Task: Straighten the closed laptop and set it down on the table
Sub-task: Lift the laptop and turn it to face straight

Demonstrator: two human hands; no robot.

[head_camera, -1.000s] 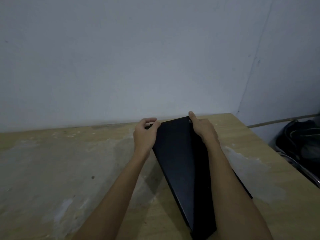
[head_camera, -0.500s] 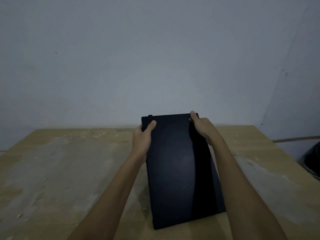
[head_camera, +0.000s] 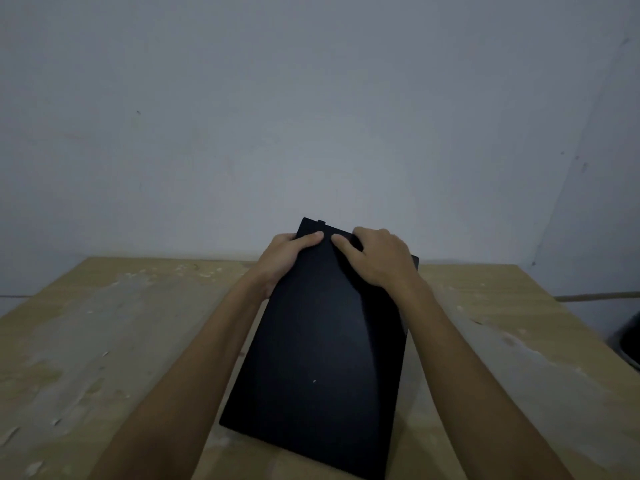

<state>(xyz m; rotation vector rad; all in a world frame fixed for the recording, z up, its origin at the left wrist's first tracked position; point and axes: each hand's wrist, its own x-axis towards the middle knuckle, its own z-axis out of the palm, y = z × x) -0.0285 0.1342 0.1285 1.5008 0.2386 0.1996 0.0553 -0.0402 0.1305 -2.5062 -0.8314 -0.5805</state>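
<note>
The closed black laptop (head_camera: 322,355) is in the middle of the view, its long side running away from me and its far end turned slightly to the left. That far end looks raised off the wooden table (head_camera: 104,341). My left hand (head_camera: 287,258) grips the far left edge, thumb on the lid. My right hand (head_camera: 377,258) lies over the far right part of the lid, fingers spread on top. The near end sits low by the table's front.
A grey wall stands close behind the table's far edge. The tabletop is worn, with pale patches. A dark object (head_camera: 628,344) sits off the table's right side, with a cable or pipe (head_camera: 595,296) along the wall.
The laptop has turned from tilted right to roughly straight, then slightly anticlockwise. My right hand moved from its far right corner onto the lid. The view shifted right.
</note>
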